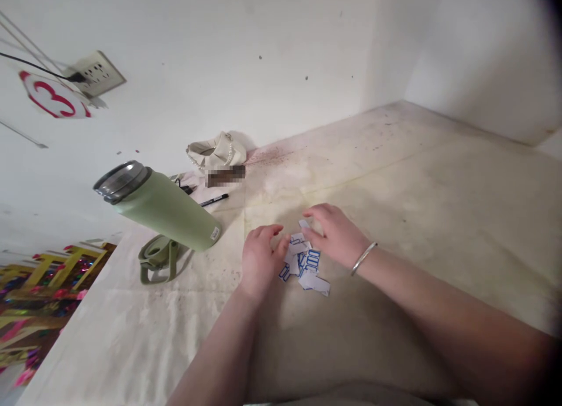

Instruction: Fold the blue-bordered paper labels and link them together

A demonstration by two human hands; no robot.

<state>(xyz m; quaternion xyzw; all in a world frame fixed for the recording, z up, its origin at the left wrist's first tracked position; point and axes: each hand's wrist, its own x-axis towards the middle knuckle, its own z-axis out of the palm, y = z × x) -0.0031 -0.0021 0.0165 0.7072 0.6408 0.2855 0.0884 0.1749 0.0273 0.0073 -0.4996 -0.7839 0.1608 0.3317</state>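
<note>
Bare forearms rise from the lower margin, the right wrist ringed by a smooth silvery bangle. Clock positions are read with the pile of paper slips at the dial's centre. The slips, thin, white and straight-edged, overlap loosely on the table covering; several carry blue outlined rectangles. The left hand curves in at nine o'clock, thumb and index finger slightly parted. The right hand lies at two o'clock, thumb and index finger spread; an upper slip lies beside that gap, and contact cannot be judged with confidence.

Between nine and ten o'clock stands a matte green bottle with a bright metal mouth; its small label near the base is too small to read. The bottle's green looped lid rests at nine o'clock. A black pen lies toward ten, and a cream gathered bag with a beaded strap sits near half past ten. Farther toward ten, a wall sign shows a red "3" below a socket plate.

Pale and creased, the covering ends along a slanting edge toward eight o'clock; toward one and three it extends broadly to the walls.
</note>
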